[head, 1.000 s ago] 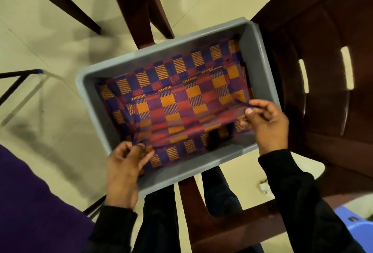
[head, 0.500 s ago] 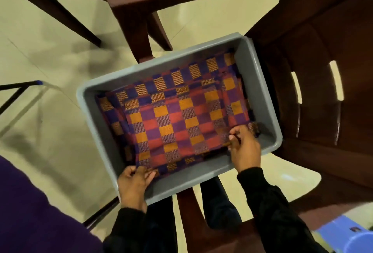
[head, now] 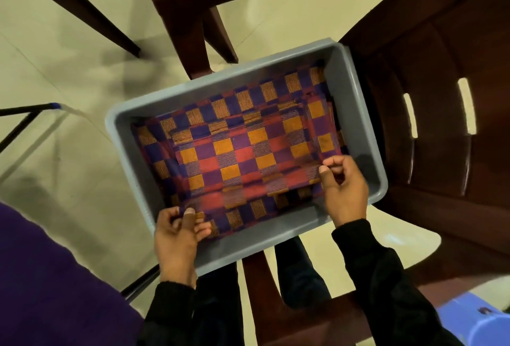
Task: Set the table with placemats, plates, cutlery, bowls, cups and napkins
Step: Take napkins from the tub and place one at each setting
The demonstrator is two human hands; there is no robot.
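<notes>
Placemat lifting out of the bin

Placemat point(head: 234, 158), the top checked cloth of a stack, now rises at its near edge inside the grey bin point(head: 356, 113). Half a second ago both hands were pressed low on the stack, separating a layer; now the left hand point(head: 176, 238) pinches the near corner between thumb and fingers, and the right hand point(head: 343, 182) pinches the opposite near corner, raised higher. A dark gap shows under the edge between the hands, so one mat seems freed from those beneath. Most of it still lies in the bin, beyond the fingers. Setting the table has likely barely begun.
</notes>
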